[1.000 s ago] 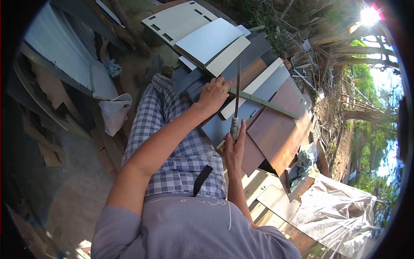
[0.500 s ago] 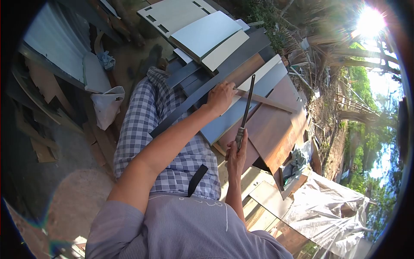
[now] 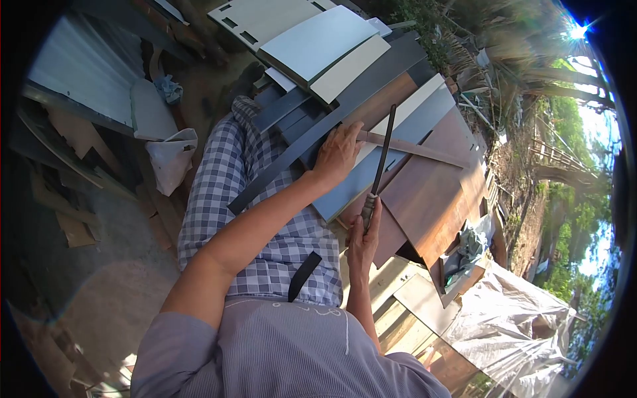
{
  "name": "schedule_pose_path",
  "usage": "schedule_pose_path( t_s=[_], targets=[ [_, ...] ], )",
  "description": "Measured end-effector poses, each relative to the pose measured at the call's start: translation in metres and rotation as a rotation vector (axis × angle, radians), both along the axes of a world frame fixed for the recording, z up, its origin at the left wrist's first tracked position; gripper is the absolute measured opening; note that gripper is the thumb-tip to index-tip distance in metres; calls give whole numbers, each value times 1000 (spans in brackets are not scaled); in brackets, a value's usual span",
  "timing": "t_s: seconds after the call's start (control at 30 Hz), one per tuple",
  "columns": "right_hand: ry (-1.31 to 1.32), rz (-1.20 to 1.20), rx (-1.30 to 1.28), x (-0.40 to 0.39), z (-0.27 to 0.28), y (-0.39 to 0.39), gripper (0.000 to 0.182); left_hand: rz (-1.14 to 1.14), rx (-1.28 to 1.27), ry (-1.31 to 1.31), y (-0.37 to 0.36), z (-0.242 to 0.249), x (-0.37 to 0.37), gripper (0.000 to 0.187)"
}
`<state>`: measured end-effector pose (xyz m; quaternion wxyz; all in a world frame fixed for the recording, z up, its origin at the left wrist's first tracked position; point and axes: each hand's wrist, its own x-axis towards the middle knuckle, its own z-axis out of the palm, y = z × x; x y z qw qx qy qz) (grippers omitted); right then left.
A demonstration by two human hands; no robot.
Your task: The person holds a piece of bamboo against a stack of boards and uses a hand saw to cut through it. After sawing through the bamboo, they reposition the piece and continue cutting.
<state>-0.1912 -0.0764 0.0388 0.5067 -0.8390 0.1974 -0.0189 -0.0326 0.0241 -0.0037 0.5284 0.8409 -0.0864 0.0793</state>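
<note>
My right hand (image 3: pixel 363 247) is closed around the wrapped grip of a thin dark hacksaw blade (image 3: pixel 384 150), which points up and away from me. The blade passes over a narrow wooden strip (image 3: pixel 424 152) lying across the boards. My left hand (image 3: pixel 337 158) lies with fingers stretched out at the near end of that strip, over the boards. Its fingertips touch or nearly touch the strip; the palm side is hidden. Under the strip are a blue-grey board (image 3: pixel 413 121) and a reddish-brown board (image 3: pixel 424 192).
A long dark plank (image 3: pixel 282 170) runs beside my leg. White panels (image 3: pixel 320 43) are stacked at the far end. A white bag (image 3: pixel 172 162) and scrap boards lie to the left. A crumpled cloth (image 3: pixel 470 251) and plastic sheeting (image 3: pixel 507 318) are on the right.
My left hand has gone from curled fingers at the strip's end to straighter fingers, laid flatter. My right hand keeps the blade almost in place. The view has shifted slightly.
</note>
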Motion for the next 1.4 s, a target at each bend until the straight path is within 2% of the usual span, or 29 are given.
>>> schedule_pose_path(
  t_s=[0.2, 0.3, 0.5, 0.7, 0.8, 0.97, 1.1, 1.27, 1.4],
  targets=[
    [87, 12, -5, -2, 2, 6, 55, -32, 20, 42, 2, 10, -2, 24],
    [81, 18, 15, -2, -1, 5, 55, -55, -7, 107, 2, 11, -2, 24],
    [96, 45, 14, 0, 1, 7, 53, 21, -153, 47, -2, -1, 4, 24],
    [81, 41, -3, 0, -4, 8, 52, 25, -129, -5, 3, -4, -8, 25],
    [166, 19, 54, 0, 7, 10, 52, 25, -92, -5, 4, 1, -9, 22],
    [68, 67, -45, -4, -5, 1, 52, 72, -95, -42, 0, -3, -9, 20],
    [110, 77, -47, 5, 0, -4, 52, 59, -118, -51, -2, -2, -9, 17],
    [-34, 199, -252, 35, -18, -18, 55, 70, -126, -75, -2, -2, -10, 17],
    [-79, 206, -267, 22, -14, -10, 56, 59, -171, -41, 1, 0, -7, 17]
  ],
)
